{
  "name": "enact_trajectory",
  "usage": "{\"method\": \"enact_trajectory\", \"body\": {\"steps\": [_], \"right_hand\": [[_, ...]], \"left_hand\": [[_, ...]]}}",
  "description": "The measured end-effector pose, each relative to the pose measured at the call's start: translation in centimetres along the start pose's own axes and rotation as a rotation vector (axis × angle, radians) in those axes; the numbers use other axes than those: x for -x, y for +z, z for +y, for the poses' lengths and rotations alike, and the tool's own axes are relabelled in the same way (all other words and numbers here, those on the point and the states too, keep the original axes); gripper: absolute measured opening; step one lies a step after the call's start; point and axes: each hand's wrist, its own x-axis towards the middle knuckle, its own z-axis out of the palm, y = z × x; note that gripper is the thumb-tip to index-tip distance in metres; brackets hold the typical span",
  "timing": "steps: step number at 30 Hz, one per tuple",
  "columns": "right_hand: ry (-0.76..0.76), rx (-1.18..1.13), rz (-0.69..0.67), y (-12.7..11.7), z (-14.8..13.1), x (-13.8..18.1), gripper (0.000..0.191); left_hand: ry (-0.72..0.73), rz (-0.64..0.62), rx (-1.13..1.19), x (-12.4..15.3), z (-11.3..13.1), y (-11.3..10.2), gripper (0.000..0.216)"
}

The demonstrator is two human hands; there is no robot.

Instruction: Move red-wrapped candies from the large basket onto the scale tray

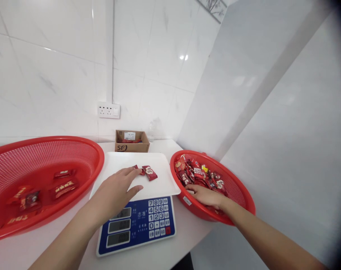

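Note:
My left hand point(119, 187) hovers over the white scale tray point(159, 189) with its thumb and fingers apart. Just past its fingertips lie red snack packets point(149, 173), one partly hidden by the fingers. My right hand point(205, 195) reaches into the right red basket point(245, 195), among a pile of small red snack packets point(198, 171). Its fingertips are partly hidden at the pile, so whether it grips a packet is unclear. Below the tray, the blue digital scale point(136, 227) shows its keypad and displays.
A larger red basket point(99, 153) on the left holds several red packets point(63, 188). Behind the scale stands a small cardboard box point(132, 147) with red packets inside. A wall socket point(109, 110) is above it. Walls bound the table at the back and right.

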Motion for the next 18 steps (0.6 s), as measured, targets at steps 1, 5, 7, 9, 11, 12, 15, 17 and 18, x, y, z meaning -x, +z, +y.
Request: {"method": "enact_trajectory", "body": {"steps": [1,5,7,9,11,12,15,17,18], "right_hand": [[-0.037,0.016,0.021,0.1,0.1,-0.1,0.022],[-0.123,0.039,0.132,-0.1,0.5,-0.7,0.018],[-0.143,0.026,0.208,-0.7,0.5,-0.8,0.013],[-0.181,-0.007,0.288,-1.7,0.2,-0.4,0.007],[-0.223,-0.062,0.352,-2.7,-0.4,0.3,0.009],[-0.237,-0.097,0.373,-3.1,-0.9,0.8,0.013],[-0.275,-0.208,0.409,-3.3,-2.6,2.4,0.025],[-0.323,-0.346,0.415,-2.4,-4.2,3.2,0.029],[-0.358,-0.475,0.403,-1.6,-5.0,3.5,0.03]], "left_hand": [[0.005,0.004,-0.002,0.0,-0.1,0.0,0.047],[0.01,0.029,0.02,0.2,-0.1,0.0,0.045],[-0.003,0.029,0.03,0.3,0.0,-0.1,0.045],[-0.015,0.023,0.036,0.3,0.2,-0.3,0.044],[-0.023,0.021,0.047,0.2,0.4,-0.4,0.044],[-0.027,0.025,0.062,0.2,0.5,-0.5,0.043],[-0.033,0.026,0.195,0.2,0.8,-0.6,0.043],[-0.034,-0.008,0.371,0.3,1.2,-0.6,0.045],[-0.032,-0.036,0.484,0.3,1.4,-0.5,0.048]]}}
